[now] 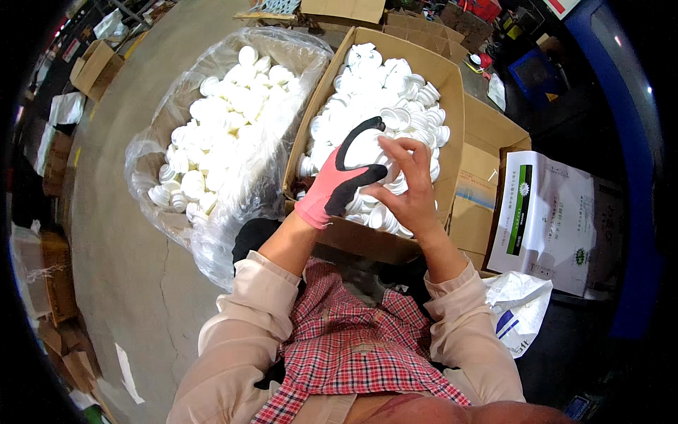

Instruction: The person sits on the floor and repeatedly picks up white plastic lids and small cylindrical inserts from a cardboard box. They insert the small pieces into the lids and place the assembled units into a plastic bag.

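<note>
My left hand (pixel 339 177), in a pink glove with black fingers, is closed around a round white plastic part (pixel 364 150). It holds the part above an open cardboard box (pixel 443 212) full of similar white ribbed pieces (pixel 381 74). My bare right hand (pixel 409 180) is at the right side of the same part, its index fingertip against the edge and its thumb lower, by the gloved thumb. The fingers are curled in, and the part's underside is hidden by both hands.
Left of the box, a clear plastic bag (pixel 233 244) holds more white pieces (pixel 226 106). To the right are a cardboard flap (pixel 480 148), a printed white sheet (pixel 547 219) and a crumpled white bag (pixel 519 304). A blue machine frame (pixel 621 85) stands at far right.
</note>
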The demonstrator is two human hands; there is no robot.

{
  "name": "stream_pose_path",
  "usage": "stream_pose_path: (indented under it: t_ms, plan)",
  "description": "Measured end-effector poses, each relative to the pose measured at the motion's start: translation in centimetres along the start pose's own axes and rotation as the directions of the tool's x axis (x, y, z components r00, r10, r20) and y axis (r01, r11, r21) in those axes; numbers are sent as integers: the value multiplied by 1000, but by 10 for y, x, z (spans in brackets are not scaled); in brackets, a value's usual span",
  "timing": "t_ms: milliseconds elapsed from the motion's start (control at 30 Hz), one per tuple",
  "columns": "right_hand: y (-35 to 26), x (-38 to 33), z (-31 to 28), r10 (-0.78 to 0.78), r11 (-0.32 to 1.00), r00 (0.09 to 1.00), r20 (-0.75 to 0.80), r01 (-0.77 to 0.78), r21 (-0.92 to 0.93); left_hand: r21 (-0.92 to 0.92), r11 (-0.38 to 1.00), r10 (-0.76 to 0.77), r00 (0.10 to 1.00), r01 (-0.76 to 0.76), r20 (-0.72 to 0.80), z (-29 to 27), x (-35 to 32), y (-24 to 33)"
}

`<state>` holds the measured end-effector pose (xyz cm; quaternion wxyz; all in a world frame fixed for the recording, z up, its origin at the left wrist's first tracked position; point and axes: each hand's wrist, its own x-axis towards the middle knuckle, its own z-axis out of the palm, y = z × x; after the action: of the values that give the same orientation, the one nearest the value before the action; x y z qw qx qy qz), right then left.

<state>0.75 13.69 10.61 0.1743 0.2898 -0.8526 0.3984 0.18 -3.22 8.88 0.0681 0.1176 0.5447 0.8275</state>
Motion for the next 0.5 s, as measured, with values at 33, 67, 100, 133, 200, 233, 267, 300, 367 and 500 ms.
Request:
stream_pose_path:
  t_ms: [33, 67, 100, 133, 200, 233, 267, 300, 367, 500]
  plan:
    - [1, 1, 0, 82, 987, 995, -49, -74, 145, -33, 999, -25, 1000, 25, 13, 5, -1, 7]
    - [8, -1, 10, 248, 841, 963, -105, -160, 517, -66, 997, -50, 998, 51, 28, 10, -2, 10]
    - [15, 0, 9, 384, 732, 922, -49, -272, 625, -88, 996, -18, 998, 24, 60, 13, 0, 7]
    - [20, -1, 6, 507, 594, 861, 29, -374, 712, -11, 1000, -20, 997, 21, 81, 14, -1, 0]
    - [26, -1, 8, 629, 609, 776, 38, -523, 596, 164, 984, 49, 993, -67, 110, 21, 2, -9]
    - [20, 4, 8, 650, 649, 759, -51, -518, 557, 173, 984, 18, 998, -27, 54, 23, 3, -15]
    - [26, 5, 9, 682, 668, 725, -99, -561, 489, 78, 995, -68, 998, 69, -13, 19, 4, -28]
    - [29, 6, 8, 672, 699, 723, -160, -548, 460, 191, 981, -17, 999, 24, -35, 11, 4, -41]
    - [36, 7, 7, 638, 742, 734, -233, -505, 441, 405, 914, 65, 995, -27, -81, 14, 3, -47]
    - [47, 5, 11, 624, 750, 737, -259, -472, 464, 675, 738, 150, 972, 10, -179, 34, -11, -40]
